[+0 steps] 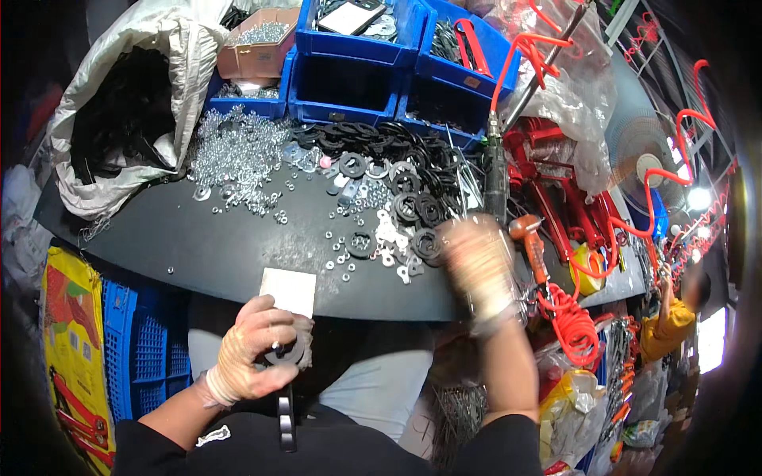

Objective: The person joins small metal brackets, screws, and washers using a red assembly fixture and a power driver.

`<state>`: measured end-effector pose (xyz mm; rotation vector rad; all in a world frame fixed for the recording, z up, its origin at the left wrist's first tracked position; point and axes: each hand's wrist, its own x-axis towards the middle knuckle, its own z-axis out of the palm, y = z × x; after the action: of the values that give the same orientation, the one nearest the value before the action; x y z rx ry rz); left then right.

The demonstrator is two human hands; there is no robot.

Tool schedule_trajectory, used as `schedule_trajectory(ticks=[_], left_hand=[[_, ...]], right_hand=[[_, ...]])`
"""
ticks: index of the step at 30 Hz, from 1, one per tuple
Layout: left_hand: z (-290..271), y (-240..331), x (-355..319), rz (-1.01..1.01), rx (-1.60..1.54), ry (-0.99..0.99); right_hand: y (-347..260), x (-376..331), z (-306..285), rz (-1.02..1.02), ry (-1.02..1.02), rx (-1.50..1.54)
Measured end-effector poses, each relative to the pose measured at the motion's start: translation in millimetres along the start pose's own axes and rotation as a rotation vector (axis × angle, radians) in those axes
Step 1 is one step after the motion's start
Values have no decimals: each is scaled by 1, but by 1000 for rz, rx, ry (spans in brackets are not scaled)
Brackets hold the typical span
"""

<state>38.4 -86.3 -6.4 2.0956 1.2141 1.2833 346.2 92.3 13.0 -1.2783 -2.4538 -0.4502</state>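
Observation:
My left hand [255, 347], in a pale glove, is closed around a dark ring-shaped part [287, 349] just off the table's near edge. A black strip with pale slots [286, 420] hangs below it; whether the two are joined is hard to tell. Touching or close to my fingers is a whitish square block [289, 292] at the table edge. My right hand [476, 258], also gloved, is smeared by motion at the right of the table, beside the black ring parts [407, 207] and some long thin metal rods [468, 186]. Its fingers cannot be made out.
Loose nuts [238, 159] lie heaped on the dark table [190, 254]. Blue bins [345, 83] stand behind, with a white sack [190, 55] at the left. An orange-handled air tool [533, 246] and a coiled red hose [573, 329] are at the right. Farther off is another person [667, 321].

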Motion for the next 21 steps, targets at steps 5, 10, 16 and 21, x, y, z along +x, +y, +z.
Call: schedule_trajectory(ticks=[5, 10, 16, 21], left_hand=[[3, -14, 1, -210, -226, -33], [-7, -23, -8, -390, -437, -164], [-12, -34, -6, 201, -150, -15], [-5, -45, -17, 158, -242, -23]], right_hand=[[323, -111, 30, 886, -532, -694], [324, -81, -2, 1198, -278, 597], [107, -21, -13, 771, 245, 1983], [-127, -23, -85, 167, -201, 1681]])
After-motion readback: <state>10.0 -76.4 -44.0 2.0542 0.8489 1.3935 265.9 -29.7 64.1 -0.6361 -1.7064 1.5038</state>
